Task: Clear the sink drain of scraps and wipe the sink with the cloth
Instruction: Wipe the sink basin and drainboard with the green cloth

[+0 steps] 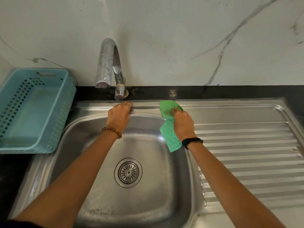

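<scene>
The steel sink [92, 186] fills the lower middle, with its round drain strainer [128, 172] showing no scraps. My right hand [182, 124] grips a green cloth [169, 112] on the sink's back rim, at the basin's far right corner; one end of the cloth hangs down over the basin wall. My left hand [119, 115] rests on the back rim just below the tap, its fingers curled over the ledge with nothing seen in them.
A curved metal tap [108, 63] rises behind the basin. A turquoise plastic basket [32, 109] stands on the black counter at the left. The ribbed draining board [246, 153] stretches to the right. A marble wall backs the counter.
</scene>
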